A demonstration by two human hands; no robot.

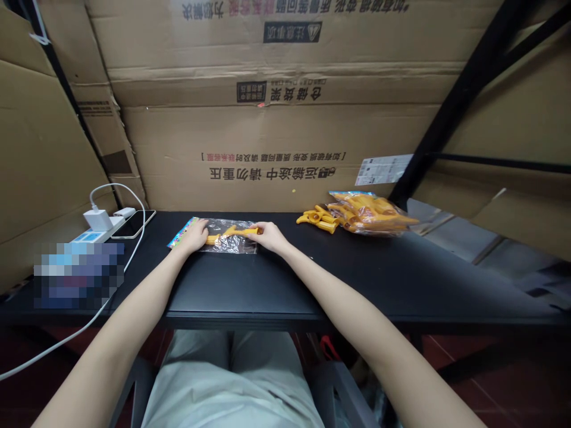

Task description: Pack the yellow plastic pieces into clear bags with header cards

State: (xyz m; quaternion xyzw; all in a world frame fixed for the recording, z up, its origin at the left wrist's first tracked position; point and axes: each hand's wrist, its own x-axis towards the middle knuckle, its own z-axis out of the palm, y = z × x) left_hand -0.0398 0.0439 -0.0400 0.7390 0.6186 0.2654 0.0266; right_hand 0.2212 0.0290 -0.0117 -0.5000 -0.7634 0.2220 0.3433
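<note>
A clear plastic bag [236, 246] with a colourful printed header [179, 233] lies flat on the black table in front of me. Orange-yellow plastic pieces [229, 233], tube-like and branched, show at the bag; whether all are inside it I cannot tell. My left hand [196, 236] is closed on the bag near its header, the fingertips partly hidden. At the bag's other end, my right hand [270, 238] has its fingers closed around the end of an orange-yellow plastic piece.
Several loose orange-yellow pieces [319, 219] lie at the back right, beside a full bag [372, 214] of them. On the left are a power strip [91, 236] with a charger [98, 220], a phone [134, 224] and a white cable [143, 229]. Cardboard [276, 128] walls the back.
</note>
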